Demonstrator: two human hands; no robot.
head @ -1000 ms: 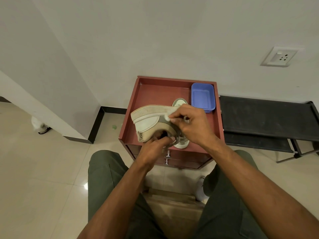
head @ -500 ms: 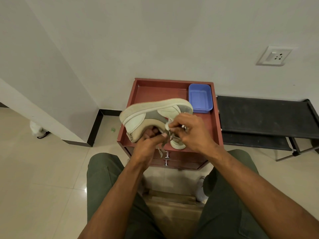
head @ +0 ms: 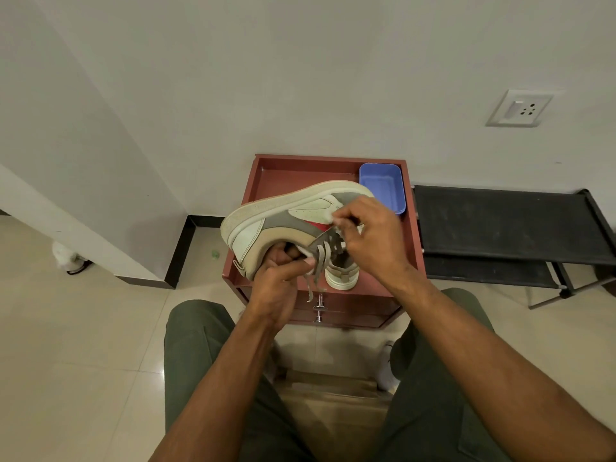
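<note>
The sneaker is held in the air above the tabletop, tipped over so that its pale speckled sole faces up and away towards the wall, with the heel to the left and the toe to the right. Its side shows grey, tan and off-white panels with a pale curved stripe and a red patch just under it. Any brand lettering on it is too small to read.

The left hand grasps the sneaker from below: its fingers curl into the shoe's opening and the thumb lies across the outside by the eyelets. The right hand is curled over the front of the shoe, thumb and forefinger pinching the grey lace where it crosses the eyelets. One loose end of the lace hangs down past the left thumb.

A second sneaker of the same colours stands on the tabletop just under the right hand, near the front edge. A blue tray sits in the back right corner, close beside the toe of the held shoe. The tabletop is the rimmed top of a red-brown drawer unit with metal knobs. To the right stands a black rack, and a white wall socket with no readable marking is set in the wall above it
</note>
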